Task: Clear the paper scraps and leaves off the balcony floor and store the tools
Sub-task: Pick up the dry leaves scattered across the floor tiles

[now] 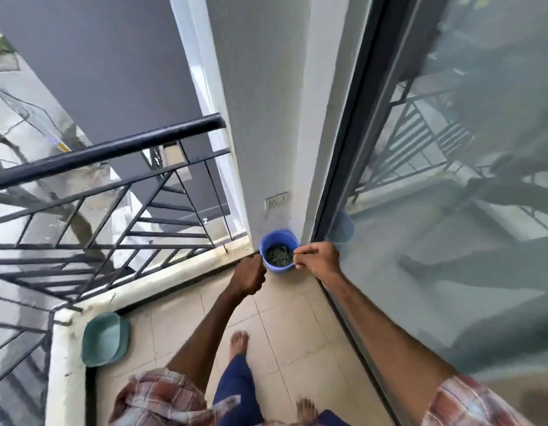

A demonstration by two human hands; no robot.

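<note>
one blue bucket (275, 241) cornered, green basin (104, 339) by railing (103, 152)

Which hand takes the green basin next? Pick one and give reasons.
Left, likely. The green basin sits against the parapet on the person's left, on the same side as the left hand. The right hand pinches the rim of the blue bucket beside the glass door and would have to cross the body.
</note>
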